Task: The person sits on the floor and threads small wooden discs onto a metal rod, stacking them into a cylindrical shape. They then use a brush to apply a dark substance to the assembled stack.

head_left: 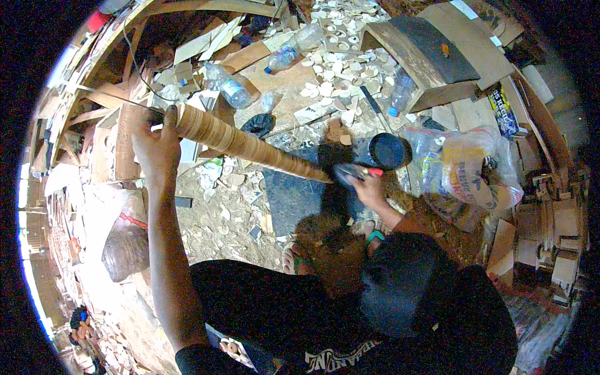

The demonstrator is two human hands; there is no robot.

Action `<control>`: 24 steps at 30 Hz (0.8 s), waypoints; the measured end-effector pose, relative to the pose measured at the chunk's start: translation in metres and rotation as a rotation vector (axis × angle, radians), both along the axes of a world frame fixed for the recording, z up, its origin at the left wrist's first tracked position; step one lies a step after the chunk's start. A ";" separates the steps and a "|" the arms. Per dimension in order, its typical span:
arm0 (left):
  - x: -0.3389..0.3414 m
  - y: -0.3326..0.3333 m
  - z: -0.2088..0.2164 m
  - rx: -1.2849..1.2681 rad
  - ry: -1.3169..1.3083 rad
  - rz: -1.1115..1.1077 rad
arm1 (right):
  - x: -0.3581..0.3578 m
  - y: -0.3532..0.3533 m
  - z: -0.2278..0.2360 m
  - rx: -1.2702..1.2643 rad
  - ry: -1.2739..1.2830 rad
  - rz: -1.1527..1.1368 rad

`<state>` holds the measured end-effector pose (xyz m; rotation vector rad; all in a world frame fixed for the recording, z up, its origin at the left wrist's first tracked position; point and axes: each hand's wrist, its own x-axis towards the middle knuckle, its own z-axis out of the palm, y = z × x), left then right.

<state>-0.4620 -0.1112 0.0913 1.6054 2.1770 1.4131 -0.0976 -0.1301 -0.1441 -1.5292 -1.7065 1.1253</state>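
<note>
A long tapering stack of round wooden discs (250,145) slants from upper left to the middle, apparently threaded on a thin metal rod (100,92) that sticks out past its wide end. My left hand (156,140) is closed around that wide end, thumb along the wood. By the narrow end, my right hand (373,189) is closed on a dark tool with red on its handle (356,174). Motion blurs this tool, so I cannot tell its kind or whether it touches the discs. A dark flat mat (287,200) lies beneath the stack.
A round black bowl (386,150) sits beyond my right hand, with a full plastic bag (465,165) to its right. Plastic bottles (234,92) and many pale wood chips (350,75) litter the ground. A wooden box (431,56) stands far right; my sandalled foot (375,236) is close by.
</note>
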 end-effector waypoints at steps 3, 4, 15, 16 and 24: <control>-0.002 0.002 -0.002 -0.018 -0.094 -0.014 | 0.003 -0.009 -0.004 -0.048 -0.077 -0.063; -0.002 0.003 -0.002 -0.001 -0.108 -0.020 | -0.009 -0.004 -0.001 0.066 0.110 -0.009; -0.010 0.003 -0.010 -0.045 -0.029 0.035 | 0.001 -0.005 -0.009 0.078 0.030 0.076; -0.010 0.003 -0.010 -0.032 -0.054 0.026 | 0.001 -0.009 -0.010 -0.056 0.164 -0.027; -0.001 0.009 -0.003 0.001 0.139 0.006 | -0.083 0.049 0.055 0.244 0.655 0.302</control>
